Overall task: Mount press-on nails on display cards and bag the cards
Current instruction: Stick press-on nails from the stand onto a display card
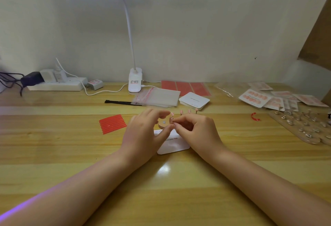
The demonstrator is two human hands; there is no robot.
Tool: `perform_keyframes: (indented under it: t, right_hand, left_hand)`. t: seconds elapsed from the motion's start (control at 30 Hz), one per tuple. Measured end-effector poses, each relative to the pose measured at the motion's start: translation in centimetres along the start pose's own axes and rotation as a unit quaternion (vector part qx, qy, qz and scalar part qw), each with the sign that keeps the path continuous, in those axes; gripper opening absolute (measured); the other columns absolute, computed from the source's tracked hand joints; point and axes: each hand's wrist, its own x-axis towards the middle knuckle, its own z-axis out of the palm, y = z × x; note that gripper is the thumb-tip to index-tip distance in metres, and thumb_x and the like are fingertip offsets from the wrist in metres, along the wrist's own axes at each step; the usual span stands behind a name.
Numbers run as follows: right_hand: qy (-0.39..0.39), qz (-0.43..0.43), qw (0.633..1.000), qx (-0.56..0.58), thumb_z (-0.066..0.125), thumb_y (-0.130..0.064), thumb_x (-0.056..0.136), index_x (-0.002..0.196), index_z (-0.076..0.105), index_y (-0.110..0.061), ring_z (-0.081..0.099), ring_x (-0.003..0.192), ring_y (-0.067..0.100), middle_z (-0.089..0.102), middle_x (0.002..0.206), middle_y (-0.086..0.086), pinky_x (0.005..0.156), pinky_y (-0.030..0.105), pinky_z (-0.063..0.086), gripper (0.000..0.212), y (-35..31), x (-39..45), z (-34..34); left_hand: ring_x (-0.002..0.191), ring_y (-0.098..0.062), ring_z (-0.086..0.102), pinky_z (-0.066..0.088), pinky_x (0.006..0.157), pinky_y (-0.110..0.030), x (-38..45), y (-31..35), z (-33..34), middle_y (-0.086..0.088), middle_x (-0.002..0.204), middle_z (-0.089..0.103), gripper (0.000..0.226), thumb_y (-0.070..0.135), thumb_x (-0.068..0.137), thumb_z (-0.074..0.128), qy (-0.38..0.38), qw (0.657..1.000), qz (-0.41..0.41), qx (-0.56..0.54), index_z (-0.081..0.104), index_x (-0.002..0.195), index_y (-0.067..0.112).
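A white display card (174,145) lies on the wooden table (71,145) under both hands. Behind it stands a small wooden nail stand (163,123) with several pink press-on nails (181,112) on pegs. My left hand (143,136) hovers over the card's left side, thumb and forefinger near the stand. My right hand (195,130) has its fingers curled, pinching one small pink nail (171,120) at the stand. Whether my left fingertips touch that nail I cannot tell.
A red adhesive strip sheet (112,124) lies left. Clear zip bags (157,97), blank cards (194,100), red sheets (186,87) and a clip lamp (135,81) stand behind. Bagged finished cards (268,98) and a board of nail pegs (304,127) lie right. A power strip (55,84) sits far left.
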Motion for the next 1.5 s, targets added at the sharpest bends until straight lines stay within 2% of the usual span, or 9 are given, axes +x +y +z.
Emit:
perform_keyframes:
  t: [0.2, 0.33, 0.53, 0.67, 0.97, 1.1, 1.2, 1.4, 1.5]
  right_hand:
    - [-0.005, -0.045, 0.999, 0.008, 0.072, -0.008, 0.084, 0.086, 0.078, -0.016, 0.058, 0.062, 0.018, 0.069, 0.066, 0.001, 0.059, 0.019, 0.043, 0.01, 0.0, -0.2, 0.1]
    - [-0.013, -0.062, 0.998, -0.011, 0.071, -0.005, 0.084, 0.086, 0.076, -0.014, 0.058, 0.064, 0.012, 0.069, 0.069, -0.004, 0.061, 0.011, 0.04, 0.011, 0.1, -0.3, 0.1]
    - [-0.022, -0.071, 0.997, -0.025, 0.07, -0.006, 0.084, 0.086, 0.076, -0.015, 0.059, 0.065, 0.011, 0.07, 0.071, -0.003, 0.06, 0.018, 0.045, 0.012, -0.1, -0.3, 0.1]
    - [-0.023, -0.073, 0.997, -0.026, 0.07, -0.006, 0.083, 0.085, 0.075, -0.014, 0.059, 0.063, 0.01, 0.069, 0.07, -0.003, 0.059, 0.016, 0.043, 0.01, -0.1, -0.3, 0.0]
    - [-0.021, -0.084, 0.995, -0.044, 0.071, -0.004, 0.082, 0.083, 0.075, -0.012, 0.055, 0.06, 0.002, 0.066, 0.067, -0.006, 0.059, 0.009, 0.038, 0.008, -0.4, -0.4, -0.1]
    - [-0.015, -0.07, 0.997, -0.036, 0.072, -0.007, 0.082, 0.078, 0.074, -0.009, 0.054, 0.057, 0.0, 0.06, 0.06, -0.013, 0.057, 0.008, 0.036, 0.005, -0.5, -0.4, -0.1]
    - [-0.012, -0.062, 0.997, -0.035, 0.073, -0.008, 0.083, 0.078, 0.074, -0.009, 0.054, 0.057, 0.0, 0.058, 0.06, -0.016, 0.056, 0.008, 0.036, 0.005, -0.4, -0.4, -0.1]
    - [0.005, -0.027, 1.0, -0.015, 0.072, -0.008, 0.082, 0.077, 0.073, -0.01, 0.057, 0.056, 0.0, 0.063, 0.06, -0.012, 0.057, 0.008, 0.039, 0.006, -0.2, -0.4, 0.0]
    - [0.015, 0.014, 1.0, -0.002, 0.071, -0.011, 0.084, 0.078, 0.07, -0.014, 0.063, 0.06, 0.003, 0.067, 0.065, -0.009, 0.062, 0.015, 0.048, 0.007, -0.2, 0.1, 0.1]
  left_hand:
    - [0.081, -0.013, 0.061, 0.047, 0.077, -0.043, 0.0, -0.2, 0.0, 0.009, 0.103, 0.066, 0.027, 0.029, 0.083, 0.074, 0.006, 1.0, 0.008, -0.003, 0.069, 0.107, 0.02]
    - [0.082, -0.014, 0.061, 0.047, 0.077, -0.045, 0.0, -0.3, -0.2, 0.013, 0.096, 0.066, 0.021, 0.03, 0.083, 0.074, -0.004, 1.0, 0.014, -0.006, 0.071, 0.102, 0.023]
    - [0.082, -0.01, 0.059, 0.047, 0.082, -0.047, 0.0, -0.5, -0.2, 0.012, 0.09, 0.068, 0.018, 0.032, 0.08, 0.076, -0.008, 0.999, -0.022, -0.044, 0.069, 0.094, 0.024]
    - [0.082, -0.005, 0.059, 0.047, 0.083, -0.046, -0.1, -0.6, -0.2, 0.013, 0.089, 0.067, 0.017, 0.031, 0.079, 0.077, -0.008, 0.996, -0.033, -0.077, 0.065, 0.091, 0.03]
    - [0.078, -0.007, 0.061, 0.05, 0.075, -0.031, -0.1, -0.8, -0.3, 0.014, 0.088, 0.066, 0.016, 0.027, 0.078, 0.078, -0.014, 0.995, -0.027, -0.096, 0.064, 0.086, 0.029]
    - [0.073, -0.007, 0.062, 0.049, 0.066, -0.023, -0.1, -1.0, 0.0, 0.015, 0.08, 0.064, 0.021, 0.014, 0.077, 0.08, 0.033, 0.993, -0.035, -0.111, 0.062, 0.081, 0.026]
    - [0.075, -0.004, 0.063, 0.046, 0.067, -0.013, 0.0, -1.1, -0.1, 0.017, 0.086, 0.065, 0.024, 0.018, 0.078, 0.079, 0.034, 0.993, -0.042, -0.104, 0.061, 0.088, 0.029]
    - [0.075, -0.002, 0.061, 0.044, 0.064, -0.009, 0.1, -1.3, 0.1, 0.017, 0.078, 0.065, 0.019, 0.015, 0.08, 0.078, 0.034, 0.993, -0.046, -0.101, 0.064, 0.085, 0.027]
    - [0.07, 0.0, 0.06, 0.044, 0.063, -0.01, 0.2, -1.4, 0.1, 0.016, 0.076, 0.064, 0.014, 0.018, 0.082, 0.075, 0.04, 0.99, -0.089, -0.103, 0.063, 0.082, 0.026]
